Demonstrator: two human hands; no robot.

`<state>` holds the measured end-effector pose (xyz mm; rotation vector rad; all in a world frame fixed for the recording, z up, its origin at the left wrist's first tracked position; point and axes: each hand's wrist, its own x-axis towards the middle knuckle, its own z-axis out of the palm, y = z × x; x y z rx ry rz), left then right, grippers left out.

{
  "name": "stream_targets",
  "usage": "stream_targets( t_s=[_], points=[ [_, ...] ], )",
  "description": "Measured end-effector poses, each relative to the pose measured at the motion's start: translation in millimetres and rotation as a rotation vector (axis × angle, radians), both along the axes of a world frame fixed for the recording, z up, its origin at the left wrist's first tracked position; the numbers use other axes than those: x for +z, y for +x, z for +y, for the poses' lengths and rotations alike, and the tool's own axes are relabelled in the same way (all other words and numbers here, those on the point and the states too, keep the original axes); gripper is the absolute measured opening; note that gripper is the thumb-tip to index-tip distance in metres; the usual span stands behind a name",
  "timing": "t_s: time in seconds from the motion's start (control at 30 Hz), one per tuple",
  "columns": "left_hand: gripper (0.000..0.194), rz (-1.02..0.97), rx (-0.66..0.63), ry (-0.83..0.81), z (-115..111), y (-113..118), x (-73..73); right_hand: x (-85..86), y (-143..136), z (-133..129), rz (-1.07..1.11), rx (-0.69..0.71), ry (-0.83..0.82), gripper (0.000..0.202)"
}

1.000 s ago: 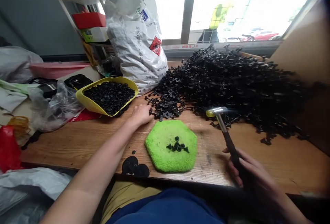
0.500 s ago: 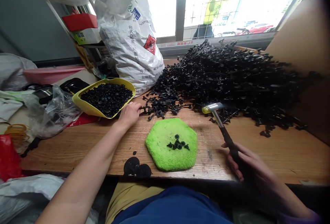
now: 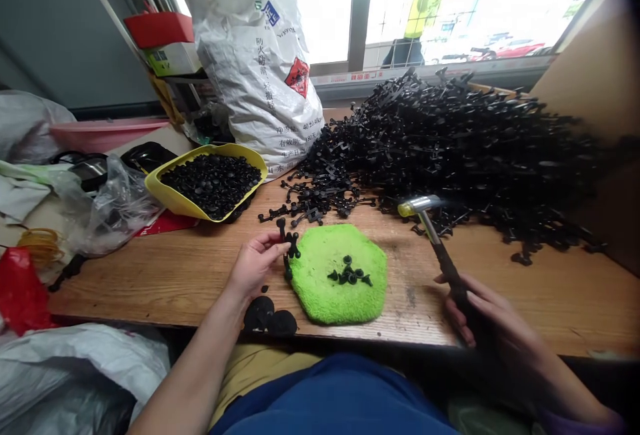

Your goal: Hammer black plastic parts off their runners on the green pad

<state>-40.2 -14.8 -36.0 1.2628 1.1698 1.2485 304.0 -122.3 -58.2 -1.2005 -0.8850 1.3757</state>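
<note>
Between thumb and fingers, my left hand (image 3: pixel 254 263) pinches a black plastic molded piece (image 3: pixel 292 245) with round knobs, at the left edge of a green fuzzy pad (image 3: pixel 320 301). Several small black plugs (image 3: pixel 351 273) lie in a cluster on that pad. My right hand (image 3: pixel 483 311) is wrapped round the dark handle of a small hammer (image 3: pixel 440 248). The hammer's silver head with a yellow face points up and left, over the table to the right of the pad.
A large heap of black plastic pieces (image 3: pixel 465 141) covers the table's back right. At the left stand a yellow scoop (image 3: pixel 173 203) full of small black parts and a white sack (image 3: pixel 260 75). Black discs (image 3: pixel 270 318) lie at the front edge. A person (image 3: pixel 415 25) is outside the window.
My left hand has come from beside the scoop and loose pieces toward the pad's left edge, now with a black molded piece in its fingers. My right hand still holds the hammer, nearly unmoved.
</note>
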Motion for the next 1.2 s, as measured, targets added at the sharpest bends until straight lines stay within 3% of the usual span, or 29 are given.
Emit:
stream_targets(
  t_s=[0.13,0.23,0.3,0.4,0.5,0.57,0.63,0.8,0.9,1.03,1.1,1.2],
  points=[
    [0.013,0.183,-0.024,0.305,-12.8,-4.3,11.2,0.8,-0.1,0.9,-0.01,0.004,0.008,0.033],
    [0.016,0.335,-0.145,0.481,-19.3,-7.4,19.7,1.2,0.7,1.4,-0.002,0.018,0.013,0.035],
    [0.023,0.462,-0.251,0.55,-20.6,-6.7,17.8,2.1,0.7,1.4,0.006,0.015,-0.001,0.034],
    [0.018,0.54,-0.292,0.513,-17.8,-1.6,5.7,3.9,0.4,0.9,0.007,0.014,-0.017,0.032],
    [0.003,0.481,-0.176,0.406,-11.7,5.8,-5.6,4.9,0.8,0.9,-0.007,0.042,-0.008,0.033],
    [0.008,0.44,-0.134,0.335,-8.3,10.0,-7.6,3.9,2.0,1.3,-0.017,0.061,0.0,0.035],
    [0.014,0.474,-0.13,0.325,-7.3,12.9,-4.3,1.7,3.8,2.0,-0.026,0.074,0.011,0.037],
    [0.018,0.683,-0.171,0.476,-9.6,16.7,8.4,-3.4,7.3,3.2,-0.033,0.102,0.047,0.044],
    [0.012,0.562,-0.215,0.415,-2.0,19.3,4.2,-3.3,7.5,3.4,-0.044,0.101,0.05,0.044],
    [0.008,0.384,-0.168,0.394,19.0,24.4,-6.3,-4.5,8.7,4.1,-0.035,0.108,0.055,0.045],
    [0.009,0.44,-0.175,0.427,25.2,26.4,-4.6,-6.1,10.4,4.7,-0.029,0.121,0.052,0.047],
    [0.013,0.637,-0.16,0.576,20.9,27.8,10.1,-7.4,13.1,5.6,-0.028,0.153,0.053,0.045]
  ],
)
